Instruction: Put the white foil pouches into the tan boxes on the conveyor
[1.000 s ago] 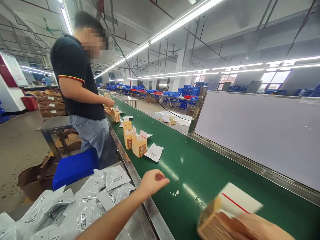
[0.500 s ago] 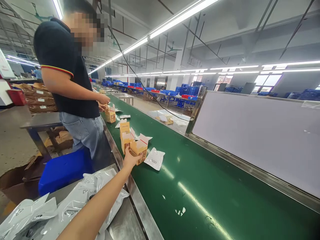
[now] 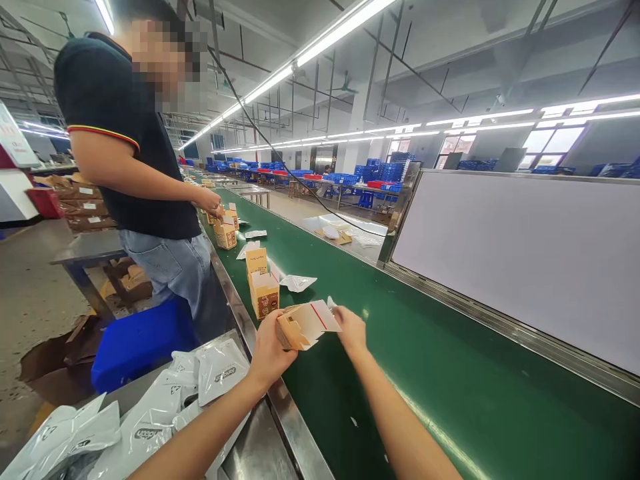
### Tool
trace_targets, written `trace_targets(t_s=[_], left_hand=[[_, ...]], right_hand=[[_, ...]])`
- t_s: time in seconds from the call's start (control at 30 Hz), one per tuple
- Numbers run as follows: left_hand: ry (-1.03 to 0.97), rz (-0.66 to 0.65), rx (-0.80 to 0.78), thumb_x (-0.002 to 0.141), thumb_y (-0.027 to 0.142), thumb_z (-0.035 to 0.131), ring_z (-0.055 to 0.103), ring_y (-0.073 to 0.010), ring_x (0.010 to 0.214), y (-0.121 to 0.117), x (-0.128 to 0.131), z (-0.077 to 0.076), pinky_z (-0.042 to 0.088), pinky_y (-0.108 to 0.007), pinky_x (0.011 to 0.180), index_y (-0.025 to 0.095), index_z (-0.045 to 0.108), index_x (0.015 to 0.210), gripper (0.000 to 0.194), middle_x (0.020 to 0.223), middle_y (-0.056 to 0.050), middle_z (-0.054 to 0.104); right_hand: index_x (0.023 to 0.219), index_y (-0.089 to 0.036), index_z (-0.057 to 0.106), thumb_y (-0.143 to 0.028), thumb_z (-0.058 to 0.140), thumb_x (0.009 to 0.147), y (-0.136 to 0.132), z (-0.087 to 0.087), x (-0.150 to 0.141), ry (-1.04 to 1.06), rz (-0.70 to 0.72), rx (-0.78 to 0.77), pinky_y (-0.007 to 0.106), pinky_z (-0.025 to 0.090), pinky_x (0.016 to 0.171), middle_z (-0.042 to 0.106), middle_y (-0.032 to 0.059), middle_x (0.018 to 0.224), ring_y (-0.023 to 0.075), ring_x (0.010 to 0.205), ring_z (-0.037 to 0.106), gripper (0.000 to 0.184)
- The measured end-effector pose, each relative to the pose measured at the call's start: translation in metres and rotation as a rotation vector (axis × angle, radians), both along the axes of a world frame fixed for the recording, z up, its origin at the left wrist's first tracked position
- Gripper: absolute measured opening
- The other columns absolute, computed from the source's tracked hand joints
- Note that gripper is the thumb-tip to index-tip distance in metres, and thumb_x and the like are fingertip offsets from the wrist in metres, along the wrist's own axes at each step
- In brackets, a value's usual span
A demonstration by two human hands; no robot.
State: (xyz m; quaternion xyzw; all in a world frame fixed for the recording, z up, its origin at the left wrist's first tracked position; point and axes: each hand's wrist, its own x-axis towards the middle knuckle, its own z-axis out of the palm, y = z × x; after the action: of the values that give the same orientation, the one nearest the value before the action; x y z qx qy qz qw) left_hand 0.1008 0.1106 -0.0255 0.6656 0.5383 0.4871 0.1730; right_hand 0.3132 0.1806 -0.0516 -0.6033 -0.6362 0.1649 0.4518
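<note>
Green belt [image 3: 450,353] stretching far left to near right. Left hand [image 3: 273,350] clasping open carton [image 3: 304,327], tilted over belt's left side, flap [image 3: 323,317] rightward. Right hand [image 3: 353,330] beside flap, white corner [image 3: 331,303] showing; hold unclear. Carton-readying step, seemingly; calls for mouth steady, flap clear.

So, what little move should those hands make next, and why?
Perhaps ease the right hand to the open end of the box: the left hand holds it tilted, its flap sticking out toward the right hand, beside which something pale shows, too hidden to name.
</note>
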Motion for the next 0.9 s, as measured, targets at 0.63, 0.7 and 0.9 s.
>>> trace_targets(t_s=[0.63,0.7,0.9], left_hand=[[0.206,-0.233,0.323,0.069,0.011,0.056,0.045,-0.0263,0.127,-0.064,0.076,-0.005,0.032,-0.05,0.11,0.024,0.038,0.119,0.055,0.127,-0.01,0.053],[0.203,-0.288,0.32,0.069,0.01,0.055,0.045,-0.0264,0.127,-0.071,0.084,-0.012,0.033,-0.051,0.109,0.024,0.037,0.122,0.058,0.128,-0.01,0.053],[0.095,-0.349,0.001,0.052,0.009,0.058,0.049,-0.0303,0.119,-0.09,0.1,-0.021,0.035,-0.053,0.106,0.022,0.041,0.121,0.072,0.123,-0.01,0.054]], right_hand=[[0.08,-0.022,0.063,0.001,0.047,0.077,-0.184,0.084,0.029,-0.606,0.276,0.304,0.031,0.052,0.067,0.068,0.0011,0.081,0.0209,0.078,0.058,0.028],[0.095,-0.022,0.063,-0.003,0.05,0.078,-0.184,0.073,0.021,-0.567,0.253,0.243,0.037,0.053,0.077,0.068,0.0042,0.096,0.0237,0.09,0.059,0.029],[0.13,-0.023,0.046,-0.018,0.038,0.089,-0.186,0.057,0.041,-0.16,0.499,-0.105,0.035,0.052,0.09,0.059,0.0095,0.121,0.0201,0.107,0.059,0.042]])
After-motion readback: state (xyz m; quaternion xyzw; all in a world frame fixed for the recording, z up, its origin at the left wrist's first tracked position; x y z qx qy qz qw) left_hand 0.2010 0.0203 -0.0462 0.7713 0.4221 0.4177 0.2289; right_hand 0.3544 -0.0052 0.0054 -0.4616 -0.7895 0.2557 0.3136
